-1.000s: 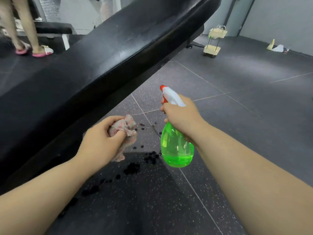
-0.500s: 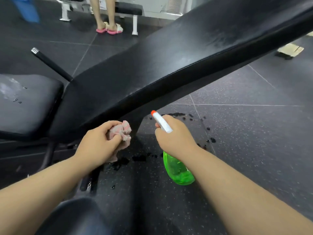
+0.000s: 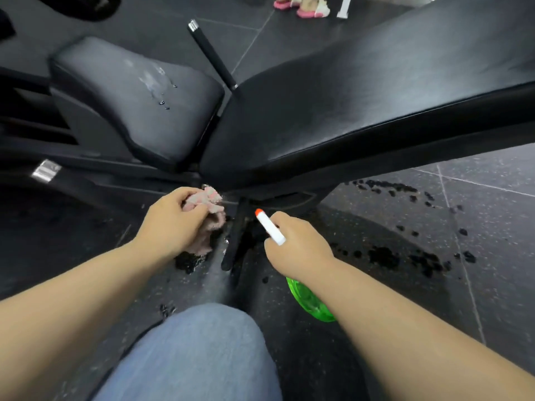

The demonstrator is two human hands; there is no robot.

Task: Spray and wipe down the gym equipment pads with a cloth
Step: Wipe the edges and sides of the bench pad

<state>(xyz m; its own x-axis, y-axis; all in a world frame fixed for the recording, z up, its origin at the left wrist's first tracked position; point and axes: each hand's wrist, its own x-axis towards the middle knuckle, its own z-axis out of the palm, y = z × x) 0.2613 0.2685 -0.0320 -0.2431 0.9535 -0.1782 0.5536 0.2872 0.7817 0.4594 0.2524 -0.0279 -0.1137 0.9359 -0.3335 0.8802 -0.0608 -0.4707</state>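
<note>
Cloth [image 3: 206, 204] in left hand [image 3: 170, 224], apparently below pad [image 3: 347, 105] edge.

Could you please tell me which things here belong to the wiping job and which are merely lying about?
For the job: cloth, gripped by the left hand; spray bottle, held by the right hand; seat pad with droplets; back pad.
Just about: pink slippers; black bar; wet spots.
</note>
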